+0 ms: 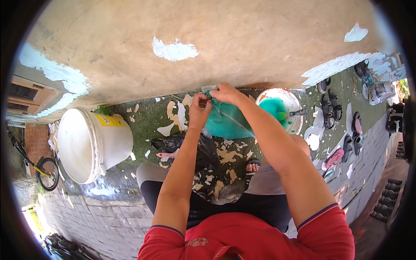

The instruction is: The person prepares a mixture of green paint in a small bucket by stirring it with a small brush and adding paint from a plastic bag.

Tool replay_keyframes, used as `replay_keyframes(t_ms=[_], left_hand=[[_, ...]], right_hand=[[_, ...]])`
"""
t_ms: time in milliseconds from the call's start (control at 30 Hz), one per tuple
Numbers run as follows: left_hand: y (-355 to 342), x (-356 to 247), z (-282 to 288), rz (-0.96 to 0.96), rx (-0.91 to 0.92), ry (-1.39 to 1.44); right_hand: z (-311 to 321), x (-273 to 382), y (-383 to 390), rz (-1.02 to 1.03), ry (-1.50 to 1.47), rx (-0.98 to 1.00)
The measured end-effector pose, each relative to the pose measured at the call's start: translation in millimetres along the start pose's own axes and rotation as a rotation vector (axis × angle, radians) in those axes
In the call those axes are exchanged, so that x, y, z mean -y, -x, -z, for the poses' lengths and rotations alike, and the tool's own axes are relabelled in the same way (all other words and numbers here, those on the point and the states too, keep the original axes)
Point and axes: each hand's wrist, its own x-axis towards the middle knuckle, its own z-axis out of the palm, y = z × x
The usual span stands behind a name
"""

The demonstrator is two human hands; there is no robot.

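Two bare hands work close together, the left hand (200, 109) and the right hand (226, 94) each pinching the gathered top of a green plastic bag (229, 122). Its full, rounded body hangs just below and to the right of the fingertips, in front of the wall (260, 52). Whether the neck is knotted or open is too small to tell.

To handle this well, one hand would best hold the neck firmly while the other does the fine finger work, so the weight never hangs from a single thin corner. Fingertips rather than nails look the safer choice, since plastic that thin could tear. Letting the ground (149, 115) take some of the weight should spare both wrists, and the neck is best left as the highest point in case anything inside is wet.

Right of the hands, near the bag, a white bucket (294, 100) holds green paint (272, 106); the right elbow needs care there. Below the hands lies a black plastic bag (207, 151), loose enough to snag. Well to their left, a large white tub (110, 145) leaves room. Pale flakes (165, 130) litter the ground beside the left hand, so gritty fingers could roughen the grip.
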Motion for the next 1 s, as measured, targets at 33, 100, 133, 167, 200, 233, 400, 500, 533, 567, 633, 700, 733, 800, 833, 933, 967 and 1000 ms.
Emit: replay_keyframes(t_ms=[33, 100, 133, 167, 200, 233, 400, 500, 533, 567, 633, 700, 733, 800, 833, 933, 967, 1000], left_hand=[[0, -6, 2, -0.034, 0.003, -0.074], [1, -16, 5, -0.103, 0.007, -0.221], [0, -19, 6, -0.122, -0.008, -0.241], [0, -22, 6, -0.14, -0.022, -0.26], [0, -22, 7, -0.159, -0.037, -0.28], [1, -21, 7, -0.134, -0.039, -0.251], [8, -10, 1, 0.005, -0.056, -0.103], [2, 0, 5, 0.119, -0.09, 0.073], [1, 1, 4, 0.115, -0.124, 0.072], [-1, 3, 4, 0.11, -0.157, 0.072], [0, 3, 2, 0.096, -0.183, 0.05], [5, 3, 2, 0.067, -0.172, 0.003], [8, 6, 3, -0.013, -0.162, -0.103], [14, 8, 2, -0.168, -0.142, -0.315], [16, 8, 1, -0.184, -0.14, -0.373], [18, 9, -9, -0.221, -0.147, -0.505], [16, 10, -9, -0.228, -0.163, -0.53], [13, 11, -6, -0.234, -0.184, -0.559]], right_hand=[[-2, 0, -1, 0.003, -0.024, 0.005], [-6, 1, -1, 0.043, -0.027, -0.05], [-8, 2, 0, 0.062, -0.028, -0.077], [-8, 3, 0, 0.049, -0.041, -0.077], [-9, 4, 0, 0.038, -0.056, -0.075], [-9, 4, -1, 0.026, -0.07, -0.074], [-12, -15, -5, -0.039, -0.31, -0.121], [-14, -14, -8, -0.027, -0.396, -0.111], [-15, -13, -9, -0.02, -0.438, -0.111], [-14, -12, -10, -0.028, -0.453, -0.095], [-6, -7, -9, -0.054, -0.48, -0.063], [-4, -5, -8, -0.042, -0.493, -0.055], [-3, -6, -8, -0.035, -0.499, -0.052], [-1, -7, -6, -0.058, -0.499, -0.076], [0, -6, -4, -0.072, -0.499, -0.086], [22, -13, -4, -0.038, -0.219, -0.174], [29, -13, -2, -0.029, -0.131, -0.236], [34, -11, 1, -0.006, -0.061, -0.256]])
